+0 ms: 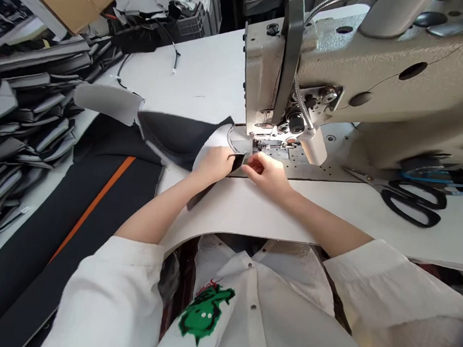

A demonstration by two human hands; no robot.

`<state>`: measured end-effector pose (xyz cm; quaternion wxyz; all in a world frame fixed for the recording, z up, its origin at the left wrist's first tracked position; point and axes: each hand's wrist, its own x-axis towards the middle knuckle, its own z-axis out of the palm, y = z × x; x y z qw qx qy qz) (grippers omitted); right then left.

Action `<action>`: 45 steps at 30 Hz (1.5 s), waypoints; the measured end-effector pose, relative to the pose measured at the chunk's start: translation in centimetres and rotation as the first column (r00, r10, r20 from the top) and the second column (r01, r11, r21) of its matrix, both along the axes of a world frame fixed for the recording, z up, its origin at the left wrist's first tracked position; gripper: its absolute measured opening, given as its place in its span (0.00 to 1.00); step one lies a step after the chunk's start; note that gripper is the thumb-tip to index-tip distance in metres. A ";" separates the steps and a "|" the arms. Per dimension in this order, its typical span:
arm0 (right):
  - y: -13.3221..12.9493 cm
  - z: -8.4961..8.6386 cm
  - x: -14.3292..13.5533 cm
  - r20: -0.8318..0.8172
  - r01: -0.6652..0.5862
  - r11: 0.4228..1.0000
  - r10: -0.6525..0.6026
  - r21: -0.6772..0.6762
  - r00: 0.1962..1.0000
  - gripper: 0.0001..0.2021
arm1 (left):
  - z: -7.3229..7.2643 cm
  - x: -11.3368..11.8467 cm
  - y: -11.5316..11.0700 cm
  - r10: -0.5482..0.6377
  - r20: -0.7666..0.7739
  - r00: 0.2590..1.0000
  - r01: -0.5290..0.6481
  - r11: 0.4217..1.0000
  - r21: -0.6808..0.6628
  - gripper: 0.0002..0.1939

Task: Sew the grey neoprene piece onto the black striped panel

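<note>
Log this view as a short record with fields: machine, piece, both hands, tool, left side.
Machine: sewing machine on a white table
Piece: dark and pale fabric piece, reaching toward the needle area
Left grip: left hand on the piece's pale part
Right grip: right hand, fingertips at the piece's edge; exact contact unclear
Tool: black-handled scissors, lying right of both hands
Left side: piled gray fabric pieces; dark panel with orange strip
</note>
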<state>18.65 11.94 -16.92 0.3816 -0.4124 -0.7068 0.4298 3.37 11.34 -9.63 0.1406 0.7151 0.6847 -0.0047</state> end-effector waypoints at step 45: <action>-1.0 1.6 1.5 -0.733 -0.637 0.632 0.156 -0.441 0.662 0.24 | 9.0 -2.5 -1.1 -0.275 0.108 0.955 0.295 0.914 -0.280 0.20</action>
